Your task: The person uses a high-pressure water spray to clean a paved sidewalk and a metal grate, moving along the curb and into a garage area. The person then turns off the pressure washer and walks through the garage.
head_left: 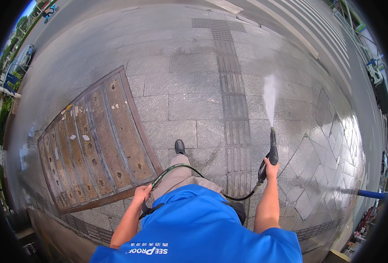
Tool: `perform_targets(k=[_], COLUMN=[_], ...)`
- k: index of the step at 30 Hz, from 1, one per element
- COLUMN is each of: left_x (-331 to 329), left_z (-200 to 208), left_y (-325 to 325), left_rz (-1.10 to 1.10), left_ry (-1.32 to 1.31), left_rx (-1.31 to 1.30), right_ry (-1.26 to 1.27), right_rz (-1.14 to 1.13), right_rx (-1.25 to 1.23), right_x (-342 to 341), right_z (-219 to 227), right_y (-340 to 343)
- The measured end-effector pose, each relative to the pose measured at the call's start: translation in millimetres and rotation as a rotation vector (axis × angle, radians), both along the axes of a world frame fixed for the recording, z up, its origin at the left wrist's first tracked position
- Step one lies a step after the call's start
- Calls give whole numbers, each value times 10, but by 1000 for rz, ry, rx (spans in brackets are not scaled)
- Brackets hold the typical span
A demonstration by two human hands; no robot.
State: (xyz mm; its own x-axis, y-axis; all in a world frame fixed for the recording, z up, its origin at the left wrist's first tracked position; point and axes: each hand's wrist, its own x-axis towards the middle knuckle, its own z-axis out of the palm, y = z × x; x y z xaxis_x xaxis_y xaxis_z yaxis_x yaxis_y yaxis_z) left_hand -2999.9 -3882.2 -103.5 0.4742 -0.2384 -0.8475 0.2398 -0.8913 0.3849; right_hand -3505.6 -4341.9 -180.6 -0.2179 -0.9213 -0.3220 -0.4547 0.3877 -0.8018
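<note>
Blue shirt (pixel 211 223) nearest, my left grip (pixel 143 192) clasps the hose (pixel 183 165), right grip (pixel 271 168) clamps the spraying gun (pixel 273 153), right-hand paving (pixel 312 175) wet, remainder unclear.

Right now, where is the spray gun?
The spray gun is right of centre in the head view, gripped in the right hand, just right of the ribbed paving strip, with the hose joined at its lower end.
</note>
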Motion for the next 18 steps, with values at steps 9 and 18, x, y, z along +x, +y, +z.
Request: perform_targets(k=[9,18], left_x=[862,1551], left_z=[-67,77], left_y=[-1799,-4384], left_rz=[48,-21], left_ry=[98,34], left_rx=[-47,-104], right_ry=[24,14], right_rz=[344,-17], right_rx=[203,93], right_x=[1238,1083], right_z=[12,341], right_y=[-1885,-3903])
